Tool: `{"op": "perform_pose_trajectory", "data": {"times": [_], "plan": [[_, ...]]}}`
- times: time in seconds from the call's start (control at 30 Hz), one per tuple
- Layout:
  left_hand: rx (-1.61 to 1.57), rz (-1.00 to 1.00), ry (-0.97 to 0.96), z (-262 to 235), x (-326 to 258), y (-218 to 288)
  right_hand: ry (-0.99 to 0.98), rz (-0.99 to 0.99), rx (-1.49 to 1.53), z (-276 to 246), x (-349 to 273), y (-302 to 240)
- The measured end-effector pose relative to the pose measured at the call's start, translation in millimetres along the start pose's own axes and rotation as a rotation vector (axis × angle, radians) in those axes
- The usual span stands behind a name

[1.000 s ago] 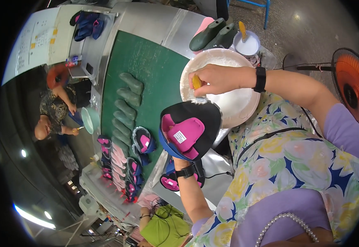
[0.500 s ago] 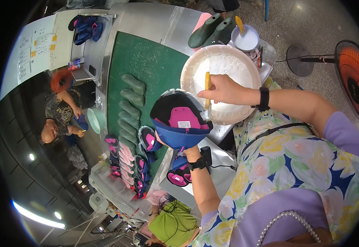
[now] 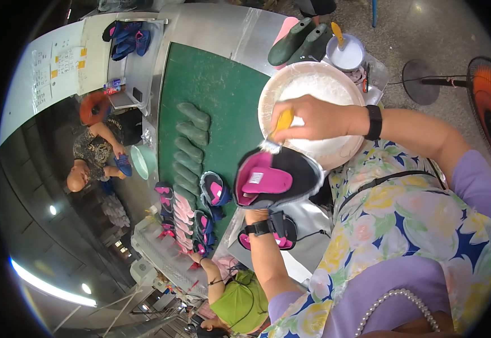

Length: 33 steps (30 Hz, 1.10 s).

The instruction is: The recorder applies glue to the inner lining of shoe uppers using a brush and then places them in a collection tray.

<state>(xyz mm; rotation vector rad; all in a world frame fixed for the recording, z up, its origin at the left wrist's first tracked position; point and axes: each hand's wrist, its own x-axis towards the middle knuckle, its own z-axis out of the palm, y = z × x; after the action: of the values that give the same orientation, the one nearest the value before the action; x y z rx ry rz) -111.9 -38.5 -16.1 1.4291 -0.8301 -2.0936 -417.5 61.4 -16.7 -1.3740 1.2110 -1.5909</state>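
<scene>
Yellow at the handle, white at the bristles: clamping the brush [image 3: 284, 120] tightly in the curled fingers of the right hand [image 3: 311, 117] and touching its tip to the upper edge of the black-and-pink shoe [image 3: 273, 180]. Holding that shoe aloft just beside the pale basin [image 3: 264, 96] of white substance, supporting it from below with the left hand [image 3: 257, 216], too hidden for judging the set of its fingers. Working near the green mat [image 3: 228, 84] with its row of green foot-shaped pieces [image 3: 189, 148].
</scene>
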Motion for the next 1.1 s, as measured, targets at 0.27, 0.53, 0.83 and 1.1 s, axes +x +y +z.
{"op": "perform_pose_trajectory", "data": {"times": [0.27, 0.53, 0.83, 1.1], "plan": [[0.095, -0.063, -0.057, 15, 4, -63, -0.247, -0.603, -0.072, 43, 8, -2], [0.114, -0.048, -0.048, -2, -4, -60, -0.286, -0.307, -0.192, 16, 11, 31], [0.123, 0.054, -0.026, -11, -3, -43, -0.368, 0.269, -0.168, -7, -11, 38], [0.141, 0.178, 0.019, -23, -9, -18, -0.256, 0.201, -0.516, -11, -32, 83]]}}
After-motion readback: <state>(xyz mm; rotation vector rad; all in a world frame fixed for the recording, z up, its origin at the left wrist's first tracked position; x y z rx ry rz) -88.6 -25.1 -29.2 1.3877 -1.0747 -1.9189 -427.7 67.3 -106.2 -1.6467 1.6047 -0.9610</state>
